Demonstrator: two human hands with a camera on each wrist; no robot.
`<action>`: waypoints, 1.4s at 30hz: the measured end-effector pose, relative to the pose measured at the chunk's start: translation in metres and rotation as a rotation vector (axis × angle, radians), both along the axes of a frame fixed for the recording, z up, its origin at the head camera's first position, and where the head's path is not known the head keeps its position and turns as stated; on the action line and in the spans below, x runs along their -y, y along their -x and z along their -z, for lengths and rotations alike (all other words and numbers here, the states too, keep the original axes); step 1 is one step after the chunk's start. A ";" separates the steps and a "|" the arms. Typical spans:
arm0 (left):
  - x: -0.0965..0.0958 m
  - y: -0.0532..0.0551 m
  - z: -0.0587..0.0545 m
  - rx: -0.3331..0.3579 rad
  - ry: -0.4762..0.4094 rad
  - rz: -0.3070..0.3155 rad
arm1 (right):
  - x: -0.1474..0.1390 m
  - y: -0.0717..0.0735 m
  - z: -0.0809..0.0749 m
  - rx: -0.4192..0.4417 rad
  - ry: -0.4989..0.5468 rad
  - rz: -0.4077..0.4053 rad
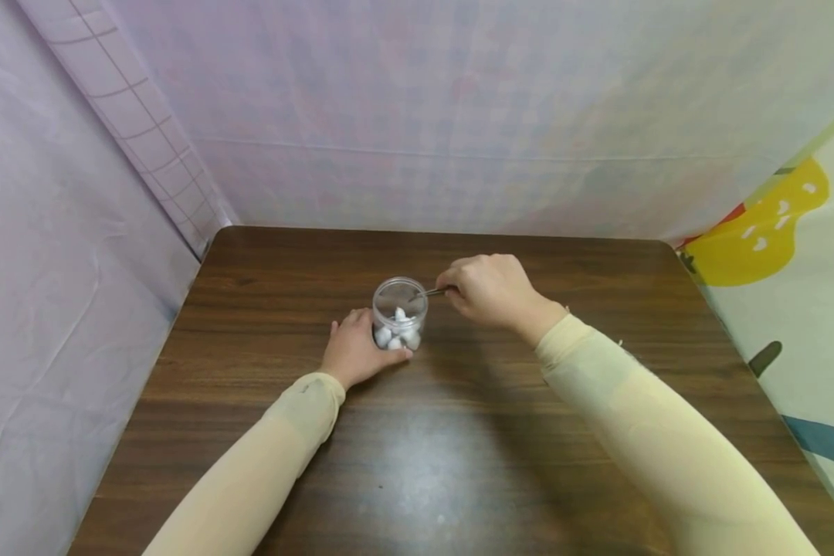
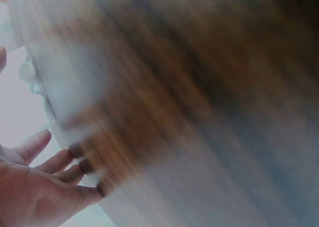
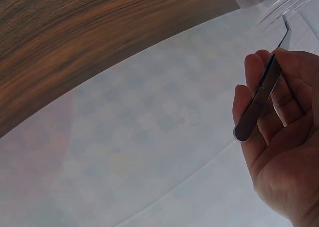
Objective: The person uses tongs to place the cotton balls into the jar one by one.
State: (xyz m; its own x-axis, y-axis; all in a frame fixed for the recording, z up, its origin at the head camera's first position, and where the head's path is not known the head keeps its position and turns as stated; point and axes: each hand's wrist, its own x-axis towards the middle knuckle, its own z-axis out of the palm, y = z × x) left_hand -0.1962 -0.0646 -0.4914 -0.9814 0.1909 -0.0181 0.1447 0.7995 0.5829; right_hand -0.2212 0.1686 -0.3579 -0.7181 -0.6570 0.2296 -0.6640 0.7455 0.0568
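Note:
A clear, open-topped jar [image 1: 423, 315] with several white cotton balls [image 1: 394, 340] in its lower part stands on the brown wooden table [image 1: 417, 432]. My left hand [image 1: 357, 349] holds the jar from the left, its thumb reaching across the near side. In my right hand [image 1: 489, 289] I pinch metal tweezers [image 3: 261, 97] between thumb and fingers. Bent tips show in the right wrist view, close to the jar's rim. Seen from the head, the tweezers slant over the jar mouth from the right, above the cotton balls. Nothing is visibly between the tips.
Pale checked cloth [image 1: 417, 93] hangs behind the table's far edge. White cloth [image 1: 62, 309] hangs at the left, and a patterned sheet [image 1: 806, 324] with a yellow shape lies along the right side.

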 end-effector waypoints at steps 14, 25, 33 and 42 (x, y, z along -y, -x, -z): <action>0.000 -0.001 0.000 0.013 -0.004 -0.003 | -0.013 -0.003 -0.003 -0.027 0.033 0.023; 0.000 0.000 0.002 0.002 -0.001 0.001 | -0.065 -0.006 0.022 0.071 0.025 0.204; 0.001 0.001 0.002 0.007 -0.009 0.001 | -0.098 -0.009 0.056 0.224 -0.017 0.322; 0.001 0.001 0.002 0.004 -0.004 0.000 | -0.117 -0.014 0.072 0.249 -0.004 0.389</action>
